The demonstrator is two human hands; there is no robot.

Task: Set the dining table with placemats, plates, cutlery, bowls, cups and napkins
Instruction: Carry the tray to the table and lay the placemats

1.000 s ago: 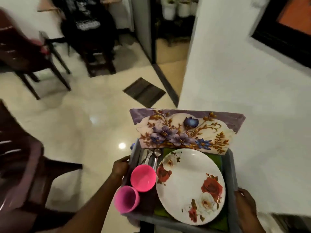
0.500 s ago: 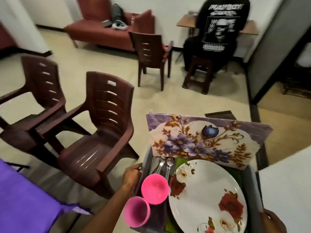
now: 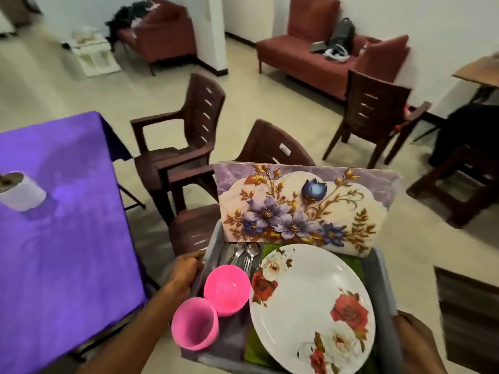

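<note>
I carry a grey tray [image 3: 383, 279] in both hands. My left hand [image 3: 183, 273] grips its left rim and my right hand [image 3: 413, 336] grips its right rim. In the tray lie a white plate with red roses [image 3: 310, 306], a pink bowl [image 3: 226, 290], a pink cup [image 3: 195, 326] and steel forks and spoons [image 3: 243, 253]. Floral placemats [image 3: 305, 209] stand upright along the tray's far side. Something green [image 3: 270, 251] shows under the plate. The dining table [image 3: 62, 238], under a purple cloth, is to my left with a white paper roll [image 3: 21, 195] on it.
Two brown plastic armchairs [image 3: 186, 147] stand between the tray and the table's far corner. A wooden chair [image 3: 375, 117] and a red sofa [image 3: 318, 55] are farther back. A dark stool [image 3: 467, 182] and a seated person's dark clothing are at right, a dark mat [image 3: 469, 317] on the floor.
My view has swung left with the tray: the wall and doorway are gone, the purple table has come into view on my left. Both hands keep their grip on the tray.
</note>
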